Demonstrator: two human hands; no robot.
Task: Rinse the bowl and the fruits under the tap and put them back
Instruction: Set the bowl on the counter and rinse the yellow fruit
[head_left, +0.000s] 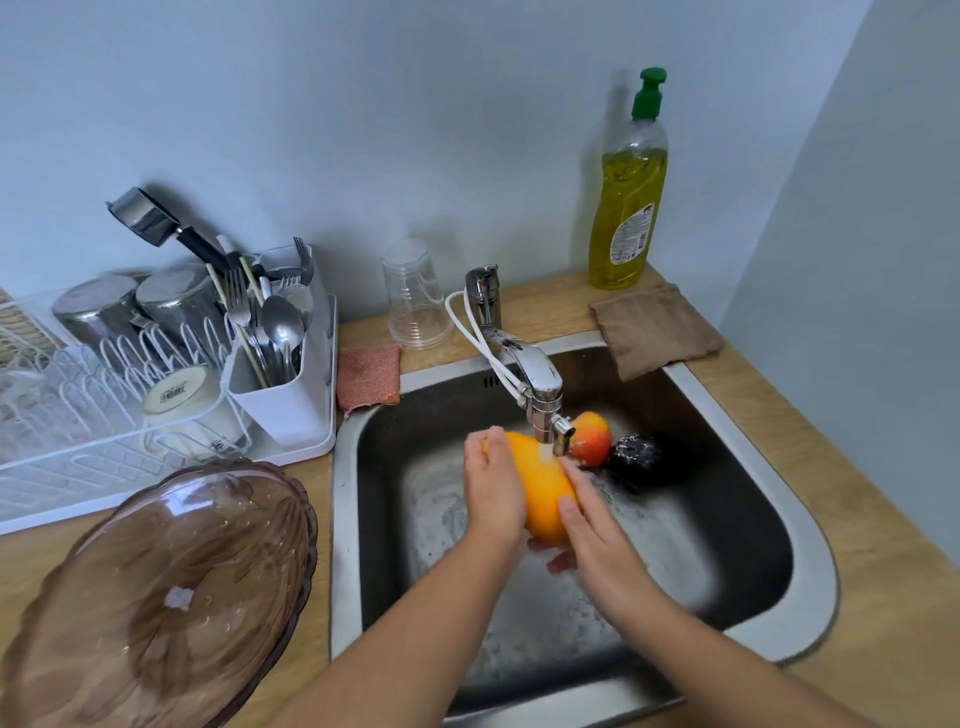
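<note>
Presently the left hand (491, 488) grips a yellow mango (540, 488) under the running tap (540, 384), above the sink (810, 561). The right hand (592, 530) lies straight-fingered against its other side. The bowl (171, 597) rests inverted on the counter (883, 597), left of the sink.

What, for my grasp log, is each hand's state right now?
Left hand: closed round the yellow fruit, holding it under the tap.
Right hand: open, fingers laid fairly straight on the same fruit.
</note>
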